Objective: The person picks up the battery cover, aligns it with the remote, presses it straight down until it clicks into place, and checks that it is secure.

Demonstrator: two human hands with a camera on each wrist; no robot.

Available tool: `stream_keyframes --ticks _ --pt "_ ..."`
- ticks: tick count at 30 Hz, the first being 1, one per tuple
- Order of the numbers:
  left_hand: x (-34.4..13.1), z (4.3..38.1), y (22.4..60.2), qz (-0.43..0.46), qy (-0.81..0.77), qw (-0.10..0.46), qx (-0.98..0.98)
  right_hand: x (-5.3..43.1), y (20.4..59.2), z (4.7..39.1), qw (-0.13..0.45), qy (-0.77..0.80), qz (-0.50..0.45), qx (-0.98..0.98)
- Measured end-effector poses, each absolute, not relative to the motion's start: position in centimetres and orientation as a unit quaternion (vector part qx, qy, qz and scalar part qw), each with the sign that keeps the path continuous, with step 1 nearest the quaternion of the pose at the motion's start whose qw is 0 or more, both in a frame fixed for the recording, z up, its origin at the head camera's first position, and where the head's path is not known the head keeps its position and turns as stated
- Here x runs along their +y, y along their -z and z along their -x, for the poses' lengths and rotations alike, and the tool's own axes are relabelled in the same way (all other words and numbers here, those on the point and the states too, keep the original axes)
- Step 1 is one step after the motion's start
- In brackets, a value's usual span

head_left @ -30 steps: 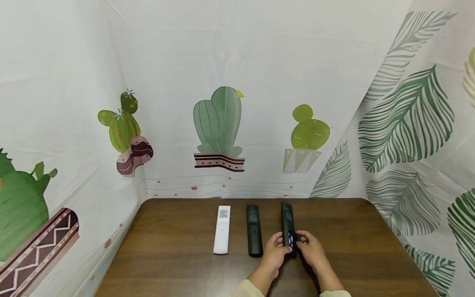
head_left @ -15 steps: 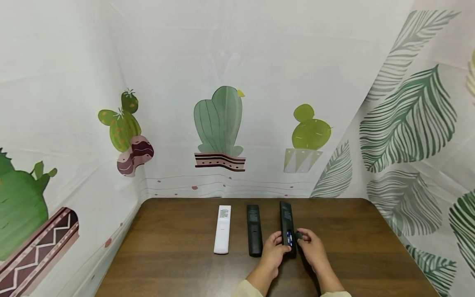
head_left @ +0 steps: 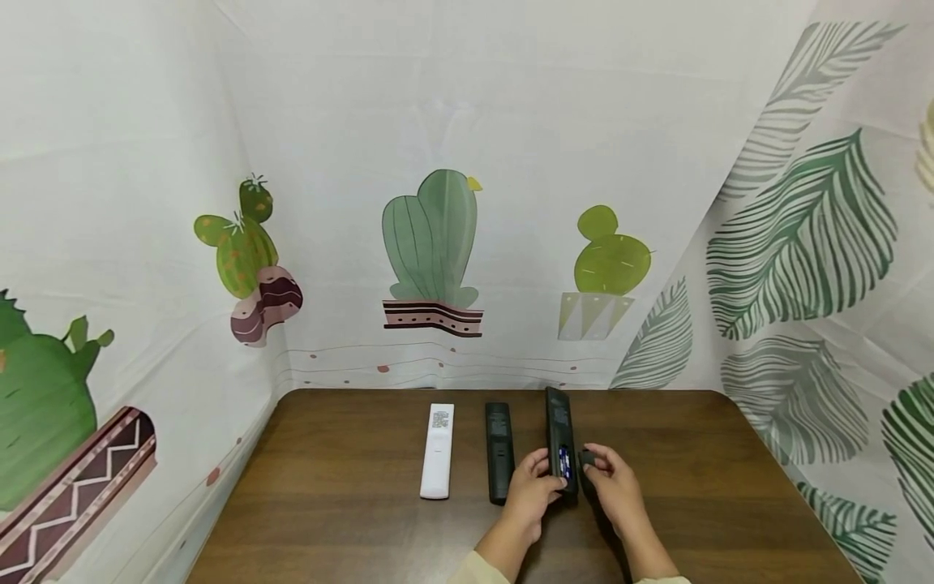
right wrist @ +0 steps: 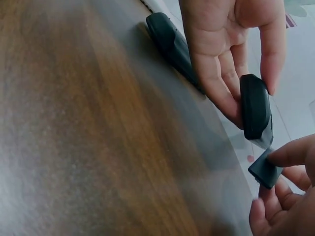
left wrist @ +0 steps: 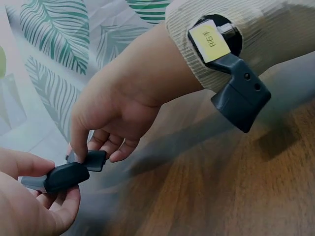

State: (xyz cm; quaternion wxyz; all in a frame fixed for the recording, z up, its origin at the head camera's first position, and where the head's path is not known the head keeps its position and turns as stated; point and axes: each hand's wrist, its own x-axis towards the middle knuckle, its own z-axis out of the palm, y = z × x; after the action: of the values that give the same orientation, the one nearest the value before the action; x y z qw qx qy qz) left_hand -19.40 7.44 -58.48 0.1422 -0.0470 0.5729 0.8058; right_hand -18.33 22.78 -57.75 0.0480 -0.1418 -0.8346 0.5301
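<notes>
My left hand [head_left: 529, 492] grips a black remote control [head_left: 558, 422] by its lower end, thumb on one side and fingers on the other. The back faces up, and its uncovered battery compartment shows blue batteries [head_left: 565, 462]. Close to its right side, my right hand [head_left: 614, 487] pinches a small black battery cover [head_left: 587, 458] between thumb and fingers. Seen in the left wrist view, the cover [left wrist: 95, 160] lies just beyond the end of the remote [left wrist: 61, 177]. The right wrist view shows the cover [right wrist: 266, 169] beneath the remote's end [right wrist: 256, 107].
Left of the held remote, a second black remote [head_left: 499, 454] lies back up on the brown wooden table [head_left: 328, 487]. Further left is a white remote [head_left: 437, 451], also back up. A white cloth wall [head_left: 525, 122] printed with cacti rises behind the table's far edge.
The left hand has shifted slightly left and away from the person with the remote. My right hand has drawn the battery cover off to the right, widening the gap between them.
</notes>
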Motion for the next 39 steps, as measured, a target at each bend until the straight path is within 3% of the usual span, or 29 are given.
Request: stream_keyframes --ticks 39 --pt "3.7 18.7 57.1 0.031 -0.840 0.136 0.524 20.3 55.9 18.2 0.084 -0.605 0.075 -0.788"
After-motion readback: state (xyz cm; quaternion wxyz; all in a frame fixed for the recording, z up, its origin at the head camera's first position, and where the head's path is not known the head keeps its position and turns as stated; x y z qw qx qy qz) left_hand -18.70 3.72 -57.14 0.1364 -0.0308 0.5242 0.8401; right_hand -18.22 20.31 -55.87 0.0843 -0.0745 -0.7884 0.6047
